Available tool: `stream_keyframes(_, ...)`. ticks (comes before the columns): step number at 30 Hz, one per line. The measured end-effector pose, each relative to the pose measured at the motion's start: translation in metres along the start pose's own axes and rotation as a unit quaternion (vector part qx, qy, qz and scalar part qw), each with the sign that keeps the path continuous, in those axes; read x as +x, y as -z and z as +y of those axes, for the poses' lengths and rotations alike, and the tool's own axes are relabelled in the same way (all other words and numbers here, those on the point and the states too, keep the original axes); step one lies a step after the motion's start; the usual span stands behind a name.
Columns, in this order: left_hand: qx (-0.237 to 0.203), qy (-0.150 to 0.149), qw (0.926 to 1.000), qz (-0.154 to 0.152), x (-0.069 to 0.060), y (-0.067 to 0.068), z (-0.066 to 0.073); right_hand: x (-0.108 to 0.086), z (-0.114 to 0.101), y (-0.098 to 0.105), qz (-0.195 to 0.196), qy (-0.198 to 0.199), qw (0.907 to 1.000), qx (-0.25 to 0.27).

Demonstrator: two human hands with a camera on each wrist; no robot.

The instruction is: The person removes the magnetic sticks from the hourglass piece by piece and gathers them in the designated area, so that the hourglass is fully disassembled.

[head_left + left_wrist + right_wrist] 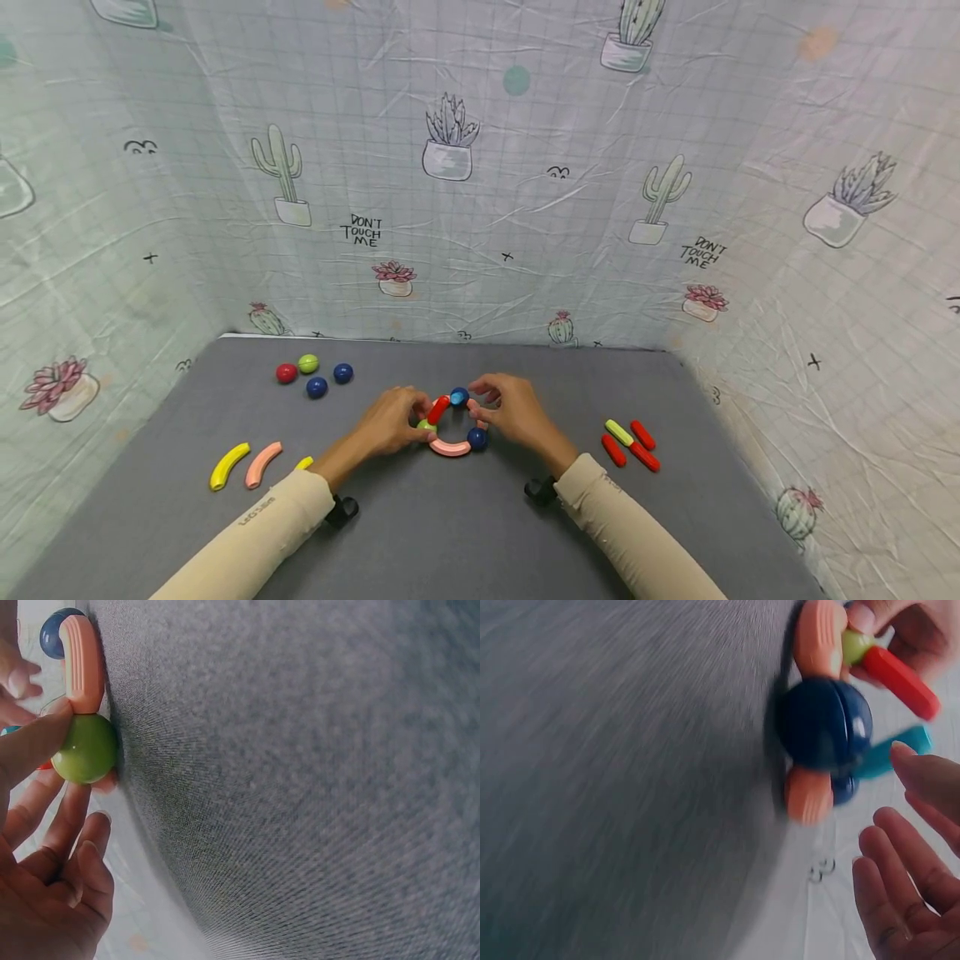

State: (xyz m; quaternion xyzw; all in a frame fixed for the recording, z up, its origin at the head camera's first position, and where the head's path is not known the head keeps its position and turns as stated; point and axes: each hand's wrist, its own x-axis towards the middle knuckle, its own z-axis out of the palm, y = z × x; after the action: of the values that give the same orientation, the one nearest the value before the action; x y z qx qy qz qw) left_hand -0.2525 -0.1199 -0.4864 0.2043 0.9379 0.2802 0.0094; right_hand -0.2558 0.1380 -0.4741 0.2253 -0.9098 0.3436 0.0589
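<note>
A ring of magnetic-looking balls and curved rods lies mid-table. My left hand (393, 421) pinches its green ball (86, 750) between thumb and fingers. From that ball a red rod (901, 682) sticks up. A ribbed pink curved rod (450, 448) joins the green ball to a near blue ball (817, 724). Another pink curved rod (808, 796) leads from there towards the far blue ball (462, 393), which bears a light-blue rod (892, 754). My right hand (516, 410) hovers at the ring's right side, fingers spread and holding nothing visible. Its thumb appears close to the light-blue rod; contact is unclear.
At the back left sit a red ball (286, 372), a lime ball (308, 363) and two blue balls (317, 387). Yellow (228, 467) and pink curved rods (263, 465) lie front left. Several straight red and lime rods (619, 432) lie at right. A patterned cloth (480, 217) hangs behind.
</note>
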Motion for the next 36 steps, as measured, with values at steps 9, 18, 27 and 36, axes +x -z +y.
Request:
stream_keyframes(9,0.003,-0.008,0.9999,0.01,0.001,-0.002,0.001,0.019,-0.014,-0.02,-0.004,0.052,0.9986,0.004)
stream_keyframes(18,0.004,-0.009,0.9999,0.011,0.001,-0.002,0.001,0.022,-0.013,-0.029,-0.006,0.017,0.9998,-0.014)
stream_keyframes(27,0.006,-0.007,0.9999,0.005,0.0,-0.002,0.002,0.014,-0.008,-0.023,0.018,-0.01,0.9994,0.026)
stream_keyframes(36,0.016,0.002,0.9998,0.01,-0.001,-0.003,0.002,-0.003,0.011,0.01,0.063,-0.07,0.9951,0.03)
